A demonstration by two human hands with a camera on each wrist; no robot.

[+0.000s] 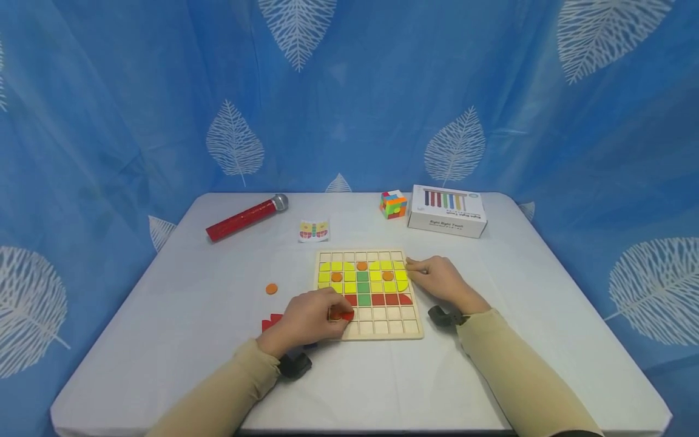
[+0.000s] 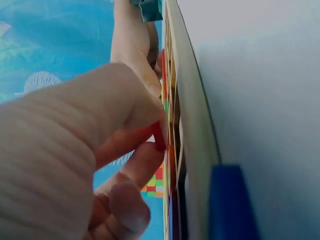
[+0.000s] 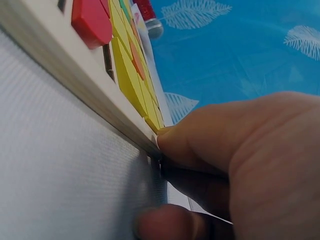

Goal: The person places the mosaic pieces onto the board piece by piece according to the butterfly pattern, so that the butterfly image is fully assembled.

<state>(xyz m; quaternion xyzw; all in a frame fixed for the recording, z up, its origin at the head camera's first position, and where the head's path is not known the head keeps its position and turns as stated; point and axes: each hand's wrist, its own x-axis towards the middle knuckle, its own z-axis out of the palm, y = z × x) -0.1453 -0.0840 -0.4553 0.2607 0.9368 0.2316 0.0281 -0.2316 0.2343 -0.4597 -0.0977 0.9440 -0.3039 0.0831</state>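
A wooden grid board (image 1: 395, 328) lies on the table with yellow, green, red and orange pieces set in its squares. Over its lower left part, my left hand (image 1: 308, 318) pinches a small red piece (image 2: 159, 136) between thumb and finger, close to the board's surface. That hand hides the squares beneath it. At the upper right edge of the board, my right hand (image 1: 441, 280) grips the rim, thumb on top and fingers at the side, as the right wrist view shows. Loose red pieces (image 1: 267, 323) lie left of the board, partly behind the left hand.
An orange disc (image 1: 271, 289) lies left of the board. Behind it is a small card (image 1: 314, 231) with a butterfly-like pattern. Farther back are a red microphone (image 1: 246, 219), a puzzle cube (image 1: 393, 205) and a white box (image 1: 448, 213). A blue curtain (image 1: 349, 121) hangs behind the table.
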